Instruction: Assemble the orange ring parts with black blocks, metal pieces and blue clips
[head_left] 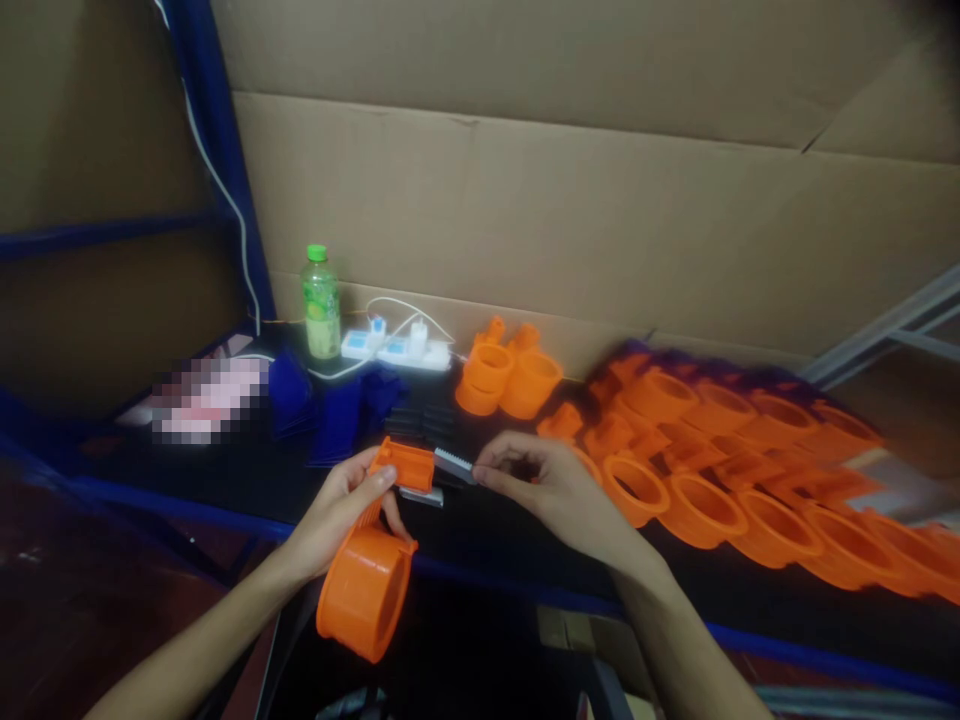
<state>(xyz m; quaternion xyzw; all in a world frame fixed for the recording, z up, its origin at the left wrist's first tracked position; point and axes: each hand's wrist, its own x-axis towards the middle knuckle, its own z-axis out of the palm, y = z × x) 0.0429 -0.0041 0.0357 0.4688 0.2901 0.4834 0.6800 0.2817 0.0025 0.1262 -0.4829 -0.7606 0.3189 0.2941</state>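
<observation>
My left hand [341,510] grips an orange plastic tape dispenser [364,590], its wide ring hanging down below my fingers. The dispenser's narrow head [409,466] points right, with my thumb on top of it. Pinched in my right hand [536,485] is a small serrated blade [454,465], its teeth facing up, close to the end of that head. Whether blade and head touch, I cannot tell. Under the head lies another metal piece [424,496], partly covered. Dark strips [420,423] rest on the black tabletop behind my hands.
Many orange dispensers [705,510] stand in rows on the right, and a few more [487,375] at the back. Dark blue pieces [334,420], a green-capped bottle [321,305] and a power strip [397,348] with cables are on the left. A cardboard wall [525,220] closes off the back.
</observation>
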